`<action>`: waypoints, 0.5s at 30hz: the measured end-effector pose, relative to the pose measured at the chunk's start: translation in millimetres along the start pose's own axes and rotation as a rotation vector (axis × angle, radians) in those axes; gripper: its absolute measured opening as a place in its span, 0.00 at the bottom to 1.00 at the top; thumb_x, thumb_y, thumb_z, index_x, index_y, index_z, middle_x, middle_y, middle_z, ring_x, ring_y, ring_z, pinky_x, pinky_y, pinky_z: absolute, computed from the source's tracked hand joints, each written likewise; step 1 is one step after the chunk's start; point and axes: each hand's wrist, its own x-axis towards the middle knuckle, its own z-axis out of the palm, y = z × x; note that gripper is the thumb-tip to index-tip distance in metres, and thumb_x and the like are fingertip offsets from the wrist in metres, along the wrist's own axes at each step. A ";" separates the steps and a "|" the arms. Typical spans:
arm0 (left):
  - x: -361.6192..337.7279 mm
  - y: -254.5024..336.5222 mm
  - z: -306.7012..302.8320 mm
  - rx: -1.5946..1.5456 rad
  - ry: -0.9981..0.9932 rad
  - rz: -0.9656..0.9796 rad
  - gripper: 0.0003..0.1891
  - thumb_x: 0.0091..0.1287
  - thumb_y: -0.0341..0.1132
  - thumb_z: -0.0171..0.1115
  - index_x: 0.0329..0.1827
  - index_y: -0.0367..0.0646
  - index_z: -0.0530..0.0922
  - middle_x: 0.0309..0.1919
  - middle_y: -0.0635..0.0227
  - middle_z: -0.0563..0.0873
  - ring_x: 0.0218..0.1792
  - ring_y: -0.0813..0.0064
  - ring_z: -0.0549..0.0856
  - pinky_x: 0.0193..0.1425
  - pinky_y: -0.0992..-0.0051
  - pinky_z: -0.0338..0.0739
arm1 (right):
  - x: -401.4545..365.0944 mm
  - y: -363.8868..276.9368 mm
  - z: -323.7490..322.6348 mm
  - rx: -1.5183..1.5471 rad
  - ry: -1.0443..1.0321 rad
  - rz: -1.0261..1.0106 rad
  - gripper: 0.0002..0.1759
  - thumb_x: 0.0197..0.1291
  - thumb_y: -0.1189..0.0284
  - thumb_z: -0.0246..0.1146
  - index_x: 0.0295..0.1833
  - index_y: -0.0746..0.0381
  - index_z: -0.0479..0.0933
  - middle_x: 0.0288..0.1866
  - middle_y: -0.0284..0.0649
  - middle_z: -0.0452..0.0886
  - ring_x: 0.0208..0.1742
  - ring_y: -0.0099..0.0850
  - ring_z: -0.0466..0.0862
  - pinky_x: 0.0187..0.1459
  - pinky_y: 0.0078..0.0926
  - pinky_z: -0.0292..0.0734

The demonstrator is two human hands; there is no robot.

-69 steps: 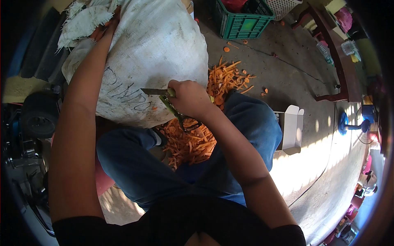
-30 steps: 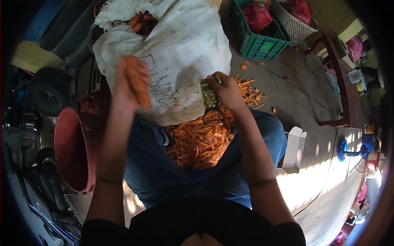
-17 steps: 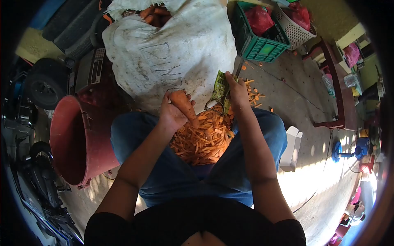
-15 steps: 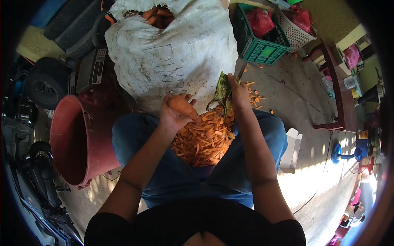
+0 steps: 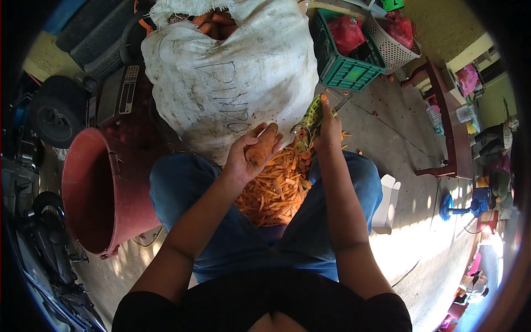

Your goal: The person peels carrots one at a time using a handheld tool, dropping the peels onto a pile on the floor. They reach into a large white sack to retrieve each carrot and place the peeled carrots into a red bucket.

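An orange carrot (image 5: 261, 147) with a brownish skin lies across the palm of my left hand (image 5: 243, 160), whose fingers curl around it. My right hand (image 5: 328, 128) grips a green, patterned tool (image 5: 311, 119) just right of the carrot; its metal end points down and left. Beneath both hands, between the knees, is a heap of orange carrot peelings (image 5: 274, 193). A white woven sack (image 5: 232, 83) with dark writing stands in front of me, more carrots (image 5: 213, 25) showing in its opening.
A red bin (image 5: 113, 193) lies tilted at the left, by a black wheel (image 5: 55, 113). At the upper right are a green crate (image 5: 348, 69) and a white basket (image 5: 395, 52). A wooden frame (image 5: 453, 127) and a blue fan (image 5: 480, 202) stand at the right.
The carrot has turned from slanting down-right to more upright and moved slightly right with my left hand. My right hand and the green tool have shifted a little right, away from the sack.
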 end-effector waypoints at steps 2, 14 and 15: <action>-5.2 -1.8 9.9 0.063 0.053 0.009 0.12 0.53 0.30 0.50 0.41 0.40 0.67 0.48 0.54 0.69 0.53 0.55 0.67 0.54 0.61 0.64 | -3.6 -0.5 2.5 0.005 0.061 0.002 0.15 0.55 0.66 0.53 0.40 0.68 0.67 0.33 0.40 0.75 0.33 0.31 0.78 0.32 0.28 0.76; 9.9 0.4 -17.3 0.288 0.325 -0.291 0.15 0.64 0.40 0.38 0.42 0.39 0.69 0.33 0.62 0.77 0.30 0.73 0.78 0.31 0.72 0.76 | -33.8 55.6 24.4 -0.649 -0.099 -0.273 0.16 0.55 0.64 0.54 0.31 0.69 0.73 0.20 0.42 0.74 0.21 0.28 0.72 0.25 0.25 0.66; 10.1 0.2 -19.0 0.289 0.354 -0.307 0.15 0.64 0.40 0.38 0.41 0.38 0.69 0.33 0.62 0.77 0.30 0.73 0.78 0.31 0.72 0.76 | -36.2 54.1 26.9 -0.820 -0.073 -0.400 0.15 0.54 0.65 0.55 0.30 0.69 0.73 0.19 0.46 0.74 0.20 0.31 0.73 0.25 0.27 0.67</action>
